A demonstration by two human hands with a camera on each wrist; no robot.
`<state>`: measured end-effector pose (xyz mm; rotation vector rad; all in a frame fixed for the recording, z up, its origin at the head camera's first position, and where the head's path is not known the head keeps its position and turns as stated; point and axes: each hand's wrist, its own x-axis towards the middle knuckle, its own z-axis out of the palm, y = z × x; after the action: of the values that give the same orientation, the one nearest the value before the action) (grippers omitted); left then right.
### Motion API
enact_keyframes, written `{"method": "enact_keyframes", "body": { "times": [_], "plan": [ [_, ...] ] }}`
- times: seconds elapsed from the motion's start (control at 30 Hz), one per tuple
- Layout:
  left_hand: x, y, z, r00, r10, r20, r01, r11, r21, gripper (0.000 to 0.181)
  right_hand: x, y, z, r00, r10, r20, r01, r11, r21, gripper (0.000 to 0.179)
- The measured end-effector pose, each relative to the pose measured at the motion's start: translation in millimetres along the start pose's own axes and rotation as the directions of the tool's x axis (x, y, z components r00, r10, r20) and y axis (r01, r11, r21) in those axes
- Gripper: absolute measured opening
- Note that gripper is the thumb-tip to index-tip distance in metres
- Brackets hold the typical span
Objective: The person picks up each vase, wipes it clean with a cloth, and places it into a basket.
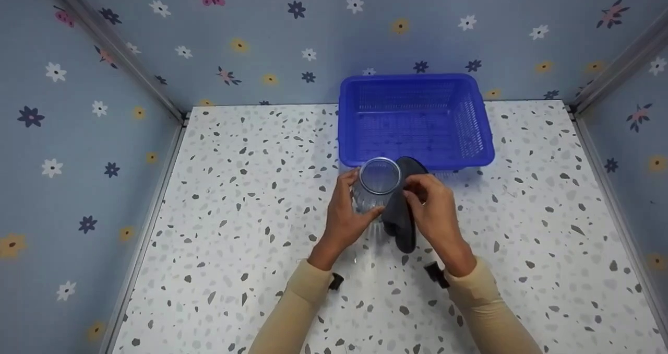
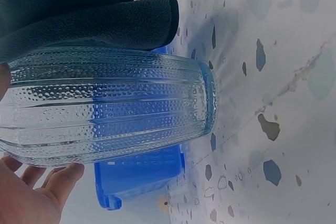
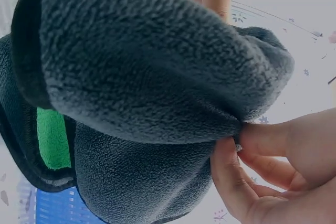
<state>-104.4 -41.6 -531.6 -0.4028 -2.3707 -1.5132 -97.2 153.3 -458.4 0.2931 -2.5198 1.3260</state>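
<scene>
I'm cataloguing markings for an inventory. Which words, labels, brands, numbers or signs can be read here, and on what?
None can be read: no lettering shows on the glass vessel, the dark cloth or its green patch, or the blue basket. The patterned walls show no text either.

Left hand and right hand flanked the jar

The left hand gripped the jar's left side, thumb on its near face. Just right of the jar, the right hand pinched, thumb against fingers. Sleeved left forearm and right forearm slanted in from its near side.
</scene>
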Motion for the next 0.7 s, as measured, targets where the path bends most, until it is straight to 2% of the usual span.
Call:
{"method": "enact_keyframes", "body": {
  "times": [0.13,0.43,0.7],
  "plan": [
    [0.6,-0.9,0.4,1.0,-0.001,0.0,0.001,1.0,0.002,0.08,-0.7,3.3,1.2,1.0,-0.012,-0.014,0.012,1.0,0.001,0.012],
    [1.5,-0.4,1.2,1.0,0.007,-0.002,-0.007,1.0,0.0,0.081,-5.7,9.2,1.9,1.0,0.014,0.003,-0.014,1.0,-0.007,0.013],
    [0.5,-0.1,0.5,1.0,-0.018,0.013,0.018,1.0,-0.007,0.084,-13.1,22.9,8.9,0.994,0.102,0.045,-0.104,0.993,0.048,0.017]
  ]
}}
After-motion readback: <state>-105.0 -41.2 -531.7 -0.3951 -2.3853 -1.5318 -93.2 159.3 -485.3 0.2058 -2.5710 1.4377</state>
